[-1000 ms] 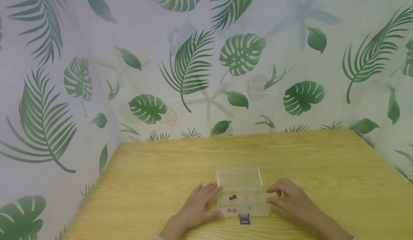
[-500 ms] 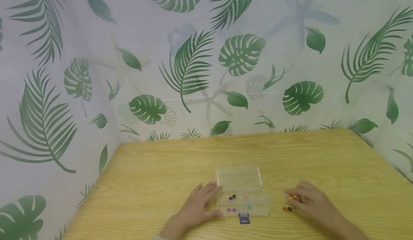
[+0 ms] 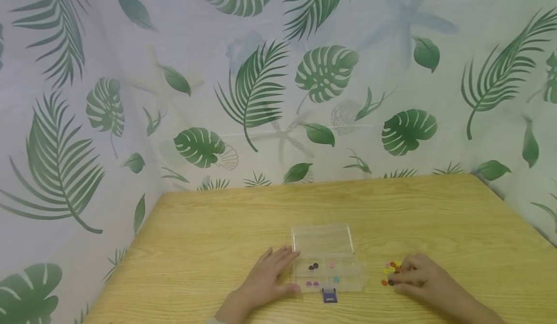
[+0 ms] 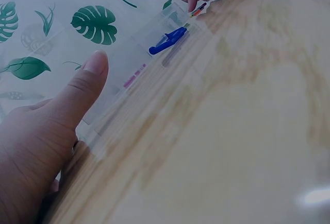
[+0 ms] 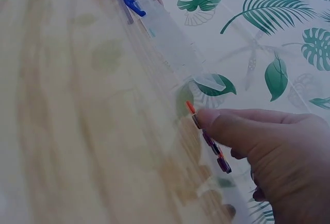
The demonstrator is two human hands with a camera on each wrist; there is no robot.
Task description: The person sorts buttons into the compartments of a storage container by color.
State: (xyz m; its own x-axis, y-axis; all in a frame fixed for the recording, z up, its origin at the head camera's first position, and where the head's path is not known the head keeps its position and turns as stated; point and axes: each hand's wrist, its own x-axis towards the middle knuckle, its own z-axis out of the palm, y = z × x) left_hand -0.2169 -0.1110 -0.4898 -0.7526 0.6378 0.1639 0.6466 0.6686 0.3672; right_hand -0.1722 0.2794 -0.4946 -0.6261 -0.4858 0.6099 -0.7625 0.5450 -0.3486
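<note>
A clear plastic compartment box (image 3: 344, 267) with its clear lid (image 3: 322, 238) laid back lies on the table. A blue latch (image 3: 329, 296) is at its front. My left hand (image 3: 270, 278) rests at the box's left side, fingers extended and thumb apart. Inside are two black pieces (image 3: 314, 266), a pink one (image 3: 331, 265), a turquoise one (image 3: 336, 279) and two purple ones (image 3: 312, 284). To the right, my right hand (image 3: 419, 278) is over a small pile of button-like pieces (image 3: 393, 264). Its fingertips touch or hover over the pile and partly hide it.
The wooden table (image 3: 226, 217) extends behind and beside the box. A leaf-patterned sheet (image 3: 278, 96) stands along its back and sides. An orange piece (image 3: 384, 283) and a dark piece (image 3: 390, 282) lie at the pile's front edge.
My right hand has moved right, from the box's right edge to the pile, then slightly farther right, uncovering more pieces. The left hand and box stay in place.
</note>
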